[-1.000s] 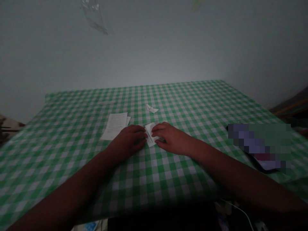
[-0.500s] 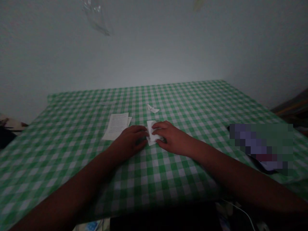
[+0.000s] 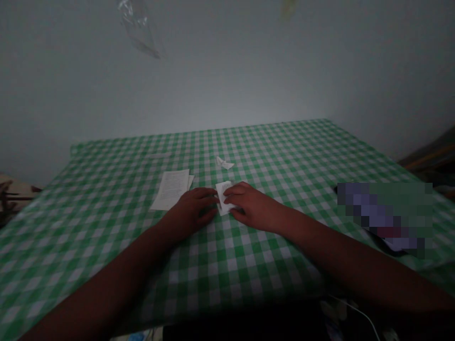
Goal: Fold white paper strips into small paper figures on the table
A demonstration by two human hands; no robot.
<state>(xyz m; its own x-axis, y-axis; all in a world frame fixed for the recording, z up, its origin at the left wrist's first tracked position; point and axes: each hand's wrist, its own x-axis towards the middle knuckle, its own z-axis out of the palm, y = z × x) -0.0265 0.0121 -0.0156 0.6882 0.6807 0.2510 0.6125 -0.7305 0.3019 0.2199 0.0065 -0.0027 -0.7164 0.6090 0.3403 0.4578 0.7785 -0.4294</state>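
A small folded piece of printed paper [image 3: 223,202] lies on the checked tablecloth between my two hands. My right hand [image 3: 250,203] rests over its right part, fingers stretched out and apart on the paper. At the paper's left edge, the fingertips of my left hand [image 3: 197,207] touch or nearly touch it, with the fingers extended and apart. Beyond the left hand lie sheets of printed paper [image 3: 172,188], one on top of another and slightly askew. A small folded paper piece [image 3: 224,163] sits farther back, with one flap raised.
A green and white checked tablecloth [image 3: 284,156] covers the table, which meets a pale wall [image 3: 227,71]. At the right lies a dark-edged, pixelated object [image 3: 377,218]. A clear plastic bag [image 3: 138,28] hangs on the wall. A white cable [image 3: 362,312] runs below the front edge.
My right hand's fingers have shifted slightly on the paper, so more of its printed face shows. The left hand stays nearly in place. The view has tilted up a little.
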